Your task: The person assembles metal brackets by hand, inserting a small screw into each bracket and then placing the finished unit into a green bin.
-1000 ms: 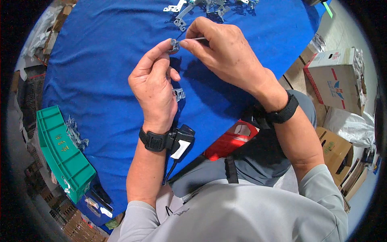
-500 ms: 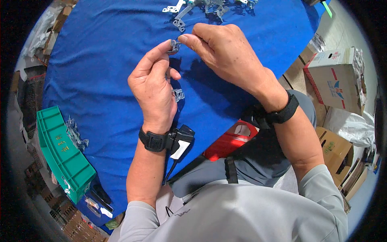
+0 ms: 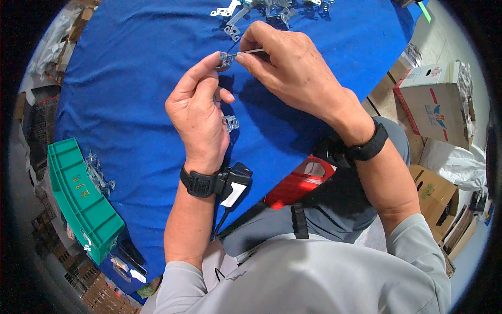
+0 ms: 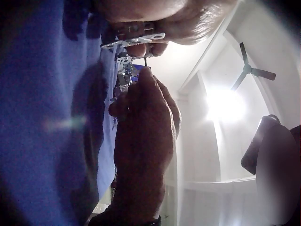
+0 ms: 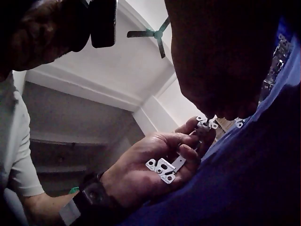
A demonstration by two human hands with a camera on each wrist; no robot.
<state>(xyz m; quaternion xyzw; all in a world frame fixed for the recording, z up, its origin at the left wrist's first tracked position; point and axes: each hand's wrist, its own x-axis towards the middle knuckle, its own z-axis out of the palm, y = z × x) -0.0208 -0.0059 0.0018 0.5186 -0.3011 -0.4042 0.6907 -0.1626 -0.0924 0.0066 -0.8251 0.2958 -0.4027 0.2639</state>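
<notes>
The left hand (image 3: pixel 197 112) grips a silvery metal bracket; one end (image 3: pixel 225 60) shows at the index fingertip, the other end (image 3: pixel 230 123) by the palm. In the right wrist view the bracket (image 5: pixel 166 168) lies across that hand (image 5: pixel 141 165), fingers curled round its strip. The right hand (image 3: pixel 295 65) pinches a thin metal rod (image 3: pixel 254 51) between thumb and index finger, its tip at the bracket's upper end. From the left wrist view, the right hand (image 4: pixel 143 132) sits close to the bracket end; what the tip touches is hidden.
Loose metal brackets (image 3: pixel 282 11) lie at the far edge of the blue cloth (image 3: pixel 125 68). A green bin (image 3: pixel 83 196) stands at the left with more brackets (image 3: pixel 99 175) beside it. A red container (image 3: pixel 295 186) is below the cloth's edge; cardboard boxes (image 3: pixel 434 104) stand at the right.
The right hand's fingers have rolled on the rod: it was visible, was hidden half a second ago, and shows again. The left hand has barely moved.
</notes>
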